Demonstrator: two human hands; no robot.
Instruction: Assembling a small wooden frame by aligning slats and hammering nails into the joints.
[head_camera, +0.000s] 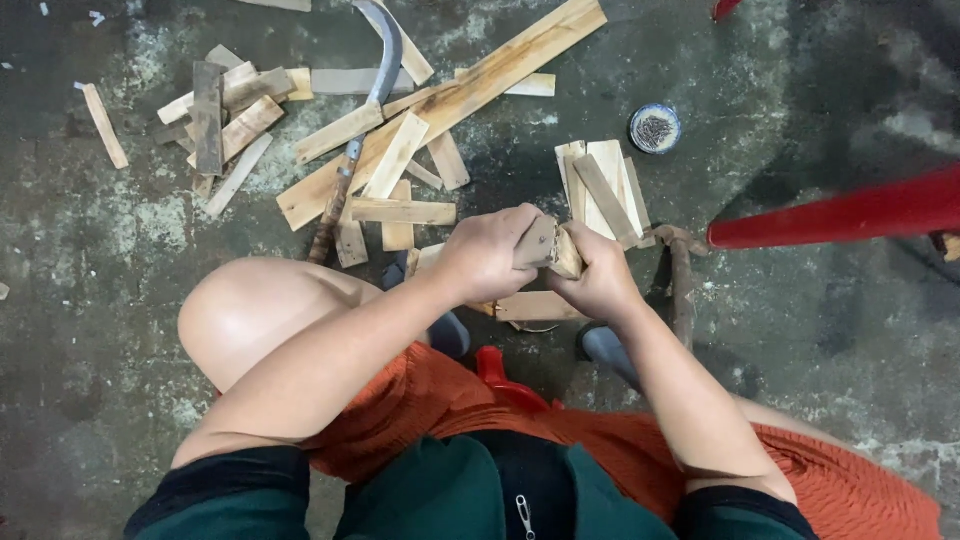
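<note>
Head view showed me both fists closed on one small wood block (550, 245), held above the floor between my knees: left hand (487, 252) on its near end, right hand (598, 275) beneath. It looked light, stiff, splintery; I'd grip its flat faces.

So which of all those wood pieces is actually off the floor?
Only the short block, clasped between the left hand and right hand. Every other wood strip, like the longest plank, lies flat on the concrete.

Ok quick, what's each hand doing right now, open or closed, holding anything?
Left hand: closed around one end of a small wood piece.
Right hand: closed on the other end of the same wood piece.
</note>
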